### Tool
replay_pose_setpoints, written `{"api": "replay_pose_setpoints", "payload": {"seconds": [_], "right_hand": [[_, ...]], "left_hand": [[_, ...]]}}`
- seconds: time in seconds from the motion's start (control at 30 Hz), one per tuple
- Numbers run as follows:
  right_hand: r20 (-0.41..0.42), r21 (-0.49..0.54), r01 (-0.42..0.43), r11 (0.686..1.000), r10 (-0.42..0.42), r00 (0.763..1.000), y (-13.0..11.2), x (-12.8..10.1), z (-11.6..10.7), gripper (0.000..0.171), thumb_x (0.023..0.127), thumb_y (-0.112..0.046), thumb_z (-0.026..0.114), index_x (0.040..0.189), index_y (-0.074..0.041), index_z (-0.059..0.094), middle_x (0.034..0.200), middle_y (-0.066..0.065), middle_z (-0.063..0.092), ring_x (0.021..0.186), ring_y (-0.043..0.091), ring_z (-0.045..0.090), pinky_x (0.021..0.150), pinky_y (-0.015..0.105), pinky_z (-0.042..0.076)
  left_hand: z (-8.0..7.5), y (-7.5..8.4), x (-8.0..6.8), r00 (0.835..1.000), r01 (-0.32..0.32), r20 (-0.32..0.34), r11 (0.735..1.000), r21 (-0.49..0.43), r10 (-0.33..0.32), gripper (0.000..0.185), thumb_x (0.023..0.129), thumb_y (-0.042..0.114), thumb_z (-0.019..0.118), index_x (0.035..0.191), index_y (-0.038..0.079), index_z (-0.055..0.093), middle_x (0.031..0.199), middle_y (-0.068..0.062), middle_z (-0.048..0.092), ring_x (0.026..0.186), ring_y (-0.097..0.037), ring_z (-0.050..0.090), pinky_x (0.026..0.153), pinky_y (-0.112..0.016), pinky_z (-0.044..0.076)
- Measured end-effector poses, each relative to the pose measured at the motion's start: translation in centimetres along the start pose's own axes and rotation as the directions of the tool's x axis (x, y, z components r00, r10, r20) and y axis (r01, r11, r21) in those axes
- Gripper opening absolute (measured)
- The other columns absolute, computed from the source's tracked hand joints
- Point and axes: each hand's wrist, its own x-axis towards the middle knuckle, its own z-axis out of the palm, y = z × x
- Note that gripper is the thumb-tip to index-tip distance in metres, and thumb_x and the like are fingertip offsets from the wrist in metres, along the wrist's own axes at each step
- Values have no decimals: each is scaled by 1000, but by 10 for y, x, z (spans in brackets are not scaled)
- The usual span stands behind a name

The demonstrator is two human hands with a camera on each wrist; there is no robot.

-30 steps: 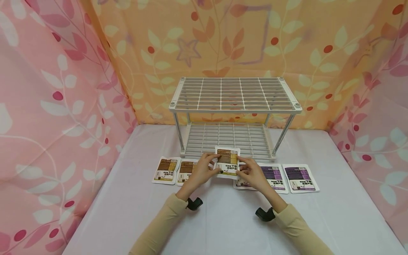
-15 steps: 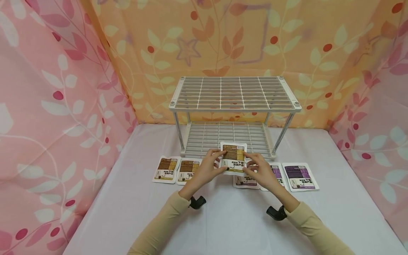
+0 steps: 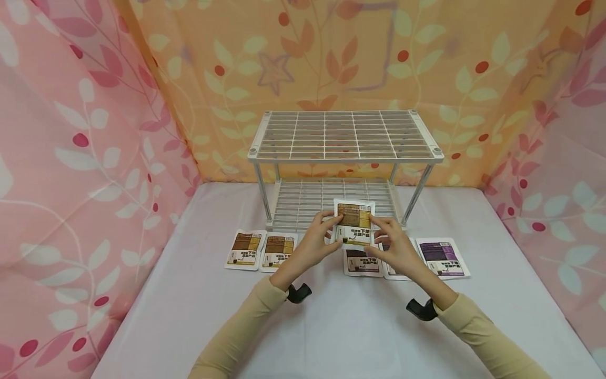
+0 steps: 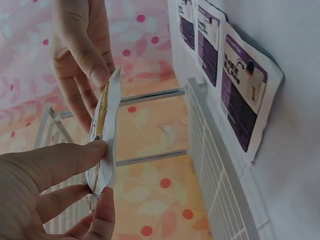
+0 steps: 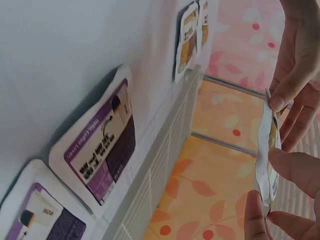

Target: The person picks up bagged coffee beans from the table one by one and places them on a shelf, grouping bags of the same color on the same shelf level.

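staged tabletop booth: floral curtains (image 3: 85, 158) enclose a clothed table (image 3: 331, 326)

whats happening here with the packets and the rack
A person holds a brown packet upright with both hands, left hand and right hand pinching its side edges, just in front of a white two-shelf wire rack. Two more brown packets and three purple packets lie in a row on the table.

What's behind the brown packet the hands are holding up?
Behind the brown packet held by both hands stands the white wire rack; its lower shelf shows around it. The part of the shelf straight behind is covered.
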Motion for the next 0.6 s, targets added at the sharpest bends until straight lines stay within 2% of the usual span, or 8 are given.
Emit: {"api": "replay_pose_setpoints", "payload": {"seconds": [0.23, 0.4, 0.6], "right_hand": [[-55, -73, 49, 996, -53, 997, -2, 1, -13, 80, 71, -3, 78, 140, -3, 38, 125, 19, 40, 90, 26, 57, 78, 41, 54], [-85, -123, 83, 989, -94, 992, -4, 4, -23, 81, 69, -1, 79, 139, -2, 40, 124, 22, 38, 87, 25, 57, 75, 41, 55], [-111, -135, 96, 986, -112, 988, -10, 6, -36, 81, 69, -1, 79, 139, -2, 40, 128, 22, 36, 87, 23, 56, 75, 40, 54]], "left_hand": [[1, 13, 7, 1000, -20, -8, 999, 38, 20, 64, 82, 12, 70, 140, 10, 41, 145, -15, 30, 90, -19, 58, 73, -23, 51], [-1, 23, 12, 998, -54, -29, 998, 45, 55, 64, 82, 10, 70, 140, 9, 41, 145, -18, 28, 91, -20, 59, 74, -24, 52], [-3, 33, 18, 994, -91, -65, 995, 37, 93, 62, 82, 11, 70, 138, 8, 43, 145, -15, 28, 94, -20, 58, 75, -26, 52]]}}
